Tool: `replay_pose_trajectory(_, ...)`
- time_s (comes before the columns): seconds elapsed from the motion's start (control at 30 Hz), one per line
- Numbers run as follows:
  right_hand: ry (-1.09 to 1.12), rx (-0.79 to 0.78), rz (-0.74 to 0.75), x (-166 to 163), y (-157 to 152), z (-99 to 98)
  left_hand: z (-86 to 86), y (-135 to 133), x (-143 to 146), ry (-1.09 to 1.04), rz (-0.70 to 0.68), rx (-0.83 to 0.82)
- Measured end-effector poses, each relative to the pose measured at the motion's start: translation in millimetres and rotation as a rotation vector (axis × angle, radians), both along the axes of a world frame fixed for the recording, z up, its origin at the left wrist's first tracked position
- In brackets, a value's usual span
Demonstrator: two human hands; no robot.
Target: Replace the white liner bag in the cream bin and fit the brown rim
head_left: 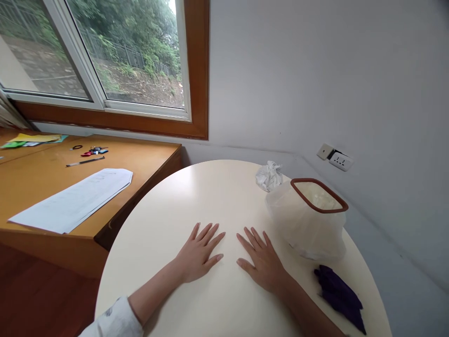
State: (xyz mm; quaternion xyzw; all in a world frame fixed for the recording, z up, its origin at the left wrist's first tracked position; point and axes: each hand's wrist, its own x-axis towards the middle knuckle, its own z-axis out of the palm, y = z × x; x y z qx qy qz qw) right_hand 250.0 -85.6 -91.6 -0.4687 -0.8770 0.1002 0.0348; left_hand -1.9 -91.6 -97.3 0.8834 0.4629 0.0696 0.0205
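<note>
Flat on the white round table (196, 196) lies my left hand (198, 255), palm down, fingers spread, holding nothing. My right hand (261, 260) rests the same way a short gap to its right, also bare. Beyond and to the right of my right hand stands a small bin (308, 229) wrapped in a whitish plastic bag, with a brown rim (319, 209) around its opening. Behind the bin sits a crumpled white plastic bag (269, 176). A dark purple cloth (339, 296) lies bunched beside my right forearm.
At the left, a wooden desk (147, 161) carries white paper sheets (75, 201), a pen (85, 162), keys (95, 150) and coloured papers (35, 138). A window (129, 56) is behind it. The wall at the right has a power socket (341, 160).
</note>
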Motion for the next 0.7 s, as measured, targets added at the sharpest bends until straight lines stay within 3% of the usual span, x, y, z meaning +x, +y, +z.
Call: replay_pose_trajectory(0.7,0.021,-0.036,-0.009,0.6,1.8,2.0,0.1,1.0,0.4,-0.011,0.008,0.002)
